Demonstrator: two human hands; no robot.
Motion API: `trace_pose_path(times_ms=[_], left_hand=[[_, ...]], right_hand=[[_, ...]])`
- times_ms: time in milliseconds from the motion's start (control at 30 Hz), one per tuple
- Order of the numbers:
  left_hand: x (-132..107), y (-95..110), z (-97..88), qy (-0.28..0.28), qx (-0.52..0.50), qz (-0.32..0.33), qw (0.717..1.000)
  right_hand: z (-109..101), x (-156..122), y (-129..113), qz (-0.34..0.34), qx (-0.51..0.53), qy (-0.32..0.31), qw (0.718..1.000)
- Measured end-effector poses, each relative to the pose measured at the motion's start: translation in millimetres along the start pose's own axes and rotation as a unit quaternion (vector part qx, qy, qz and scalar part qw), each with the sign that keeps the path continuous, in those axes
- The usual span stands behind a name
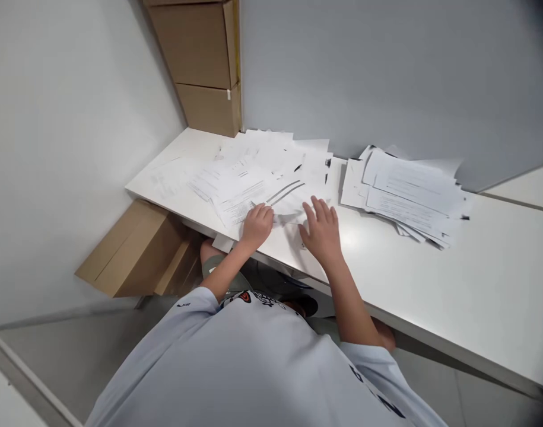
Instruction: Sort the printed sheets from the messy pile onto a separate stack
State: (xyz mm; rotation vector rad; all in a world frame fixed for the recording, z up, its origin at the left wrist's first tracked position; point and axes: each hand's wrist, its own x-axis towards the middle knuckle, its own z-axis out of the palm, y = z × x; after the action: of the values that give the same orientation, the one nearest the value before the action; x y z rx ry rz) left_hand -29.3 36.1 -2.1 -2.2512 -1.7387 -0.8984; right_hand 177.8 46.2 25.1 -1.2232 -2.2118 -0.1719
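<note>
Loose printed sheets of paper (253,172) are spread over the white table (431,279) before me, overlapping at many angles. My left hand (257,226) is closed at the near edge of the spread, its fingers curled on a sheet of paper (285,204) that bows up slightly. To the right of that sheet, my right hand (321,232) is open, fingers apart, just above the tabletop. Its fingertips are close to the sheet's right end; whether they touch it I cannot tell. A small shiny object (303,245) shows beside the right thumb, too small to name.
An uneven pile of printed papers (409,190) lies at the right by the grey partition (387,71). Cardboard boxes (204,65) are stacked at the table's back left. Another cardboard box (129,249) sits below the left table edge, beside my leg.
</note>
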Motion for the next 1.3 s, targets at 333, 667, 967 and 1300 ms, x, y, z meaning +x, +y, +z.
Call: trace_pose_path(times_ms=[333,667,967,1300], left_hand=[[-70.6,-42.6,-53.5,-0.166,0.073,-0.162,0.970],[-135.8,-24.0,-62.6,-0.098,-0.002,-0.049,0.994],[-129.0,-18.1,-98.9,0.000,-0.049,-0.044,0.998],[-141.1,14.3,-82.6,0.075,-0.140,-0.101,0.982]], right_hand=[[3.6,22.7,-9.1,0.011,-0.014,0.036,0.999],[-0.3,-22.3,-75.6,0.064,0.081,0.002,0.995],[-21.4,-31.0,-89.3,0.093,0.215,0.090,0.968],[9.3,-61.9,-120.3,-0.038,0.148,-0.098,0.983]])
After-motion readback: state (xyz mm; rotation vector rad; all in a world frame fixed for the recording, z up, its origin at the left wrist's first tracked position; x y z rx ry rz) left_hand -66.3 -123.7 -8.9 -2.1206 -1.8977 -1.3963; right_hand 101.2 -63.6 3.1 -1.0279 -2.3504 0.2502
